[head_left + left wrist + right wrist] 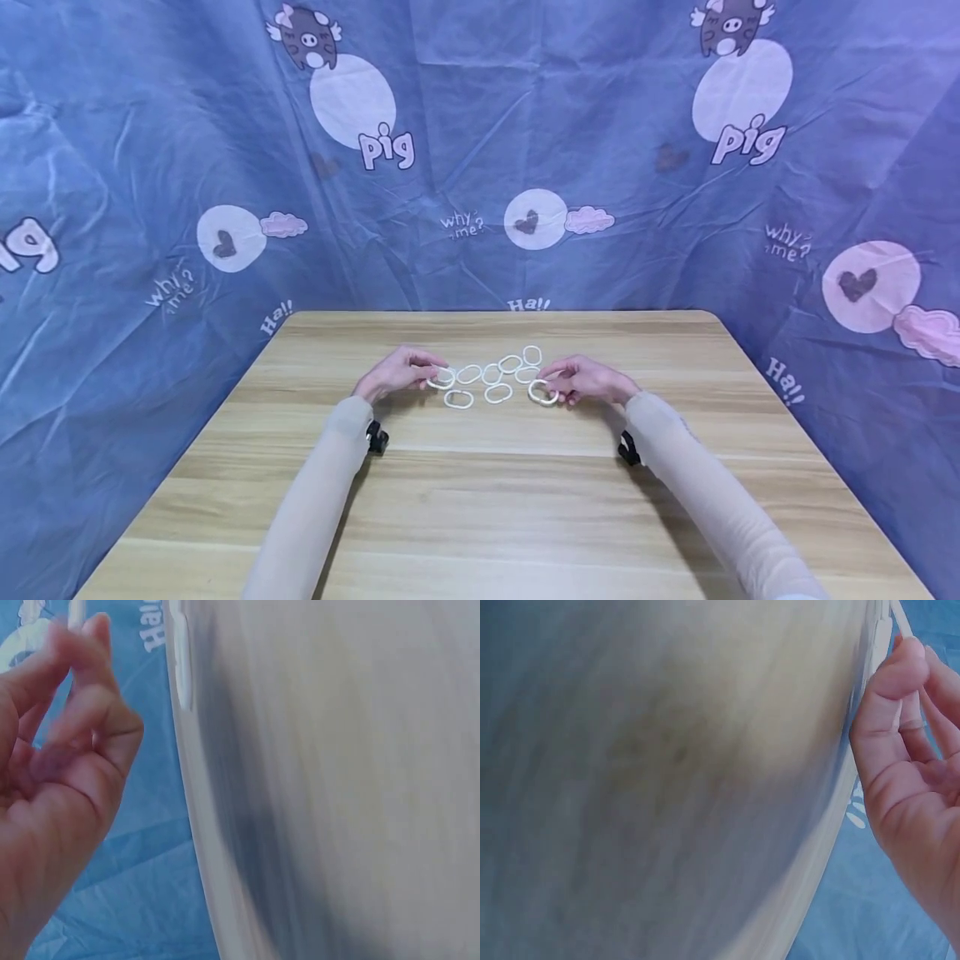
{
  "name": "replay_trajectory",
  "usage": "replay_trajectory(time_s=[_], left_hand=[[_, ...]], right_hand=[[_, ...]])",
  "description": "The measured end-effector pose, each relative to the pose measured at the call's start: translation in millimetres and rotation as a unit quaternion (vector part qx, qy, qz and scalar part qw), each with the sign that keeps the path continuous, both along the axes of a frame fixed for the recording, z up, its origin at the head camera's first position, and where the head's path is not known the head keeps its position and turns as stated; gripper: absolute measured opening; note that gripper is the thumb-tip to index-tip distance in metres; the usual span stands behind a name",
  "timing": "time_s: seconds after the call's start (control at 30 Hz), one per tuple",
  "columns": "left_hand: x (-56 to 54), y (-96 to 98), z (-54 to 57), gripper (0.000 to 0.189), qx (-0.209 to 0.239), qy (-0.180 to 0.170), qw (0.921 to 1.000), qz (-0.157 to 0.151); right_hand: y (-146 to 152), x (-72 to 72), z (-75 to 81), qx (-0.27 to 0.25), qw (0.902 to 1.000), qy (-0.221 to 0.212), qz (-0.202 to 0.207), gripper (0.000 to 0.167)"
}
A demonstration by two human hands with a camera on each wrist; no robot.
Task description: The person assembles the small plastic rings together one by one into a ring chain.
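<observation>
My left hand [401, 372] is at the left end of a loose group of white oval plastic links, pinching one link [76, 613] between thumb and fingers. Another link overlaps it in the head view. On the group's right side, my right hand [588, 380] pinches a second white link [543, 404] by its right edge; its thin side shows at the fingertips in the right wrist view. Between the hands several more links lie flat on the table, among them a front-left link [459, 407] and a front-middle link [498, 402].
The wooden table [480, 517] has a light grain and rounded far corners. A blue curtain [465, 275] with printed pigs and lettering hangs behind it and along both sides. Each forearm wears a pale sleeve [307, 500] with a small black device [377, 437] near the wrist.
</observation>
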State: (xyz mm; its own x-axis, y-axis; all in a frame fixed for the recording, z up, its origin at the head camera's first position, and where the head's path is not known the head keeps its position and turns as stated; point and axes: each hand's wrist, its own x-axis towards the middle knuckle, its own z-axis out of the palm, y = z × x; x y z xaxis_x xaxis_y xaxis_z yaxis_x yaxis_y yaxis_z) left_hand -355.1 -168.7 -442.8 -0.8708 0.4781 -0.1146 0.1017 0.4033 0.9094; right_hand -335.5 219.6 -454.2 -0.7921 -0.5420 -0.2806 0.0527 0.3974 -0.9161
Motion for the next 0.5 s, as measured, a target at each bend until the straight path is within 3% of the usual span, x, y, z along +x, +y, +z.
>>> replay_trajectory(time_s=[0.2, 0.5], left_hand=[[3.2, 10.3, 2.0, 0.022, -0.015, 0.024, 0.9993, 0.025], [4.8, 30.1, -1.5, 0.026, 0.033, -0.004, 0.9994, 0.01]], right_hand=[[-5, 0.3, 3.0, -0.002, 0.9996, 0.01, -0.027, 0.035], [-13, 5.1, 2.3, 0.005, 0.9996, -0.019, -0.021, 0.03]])
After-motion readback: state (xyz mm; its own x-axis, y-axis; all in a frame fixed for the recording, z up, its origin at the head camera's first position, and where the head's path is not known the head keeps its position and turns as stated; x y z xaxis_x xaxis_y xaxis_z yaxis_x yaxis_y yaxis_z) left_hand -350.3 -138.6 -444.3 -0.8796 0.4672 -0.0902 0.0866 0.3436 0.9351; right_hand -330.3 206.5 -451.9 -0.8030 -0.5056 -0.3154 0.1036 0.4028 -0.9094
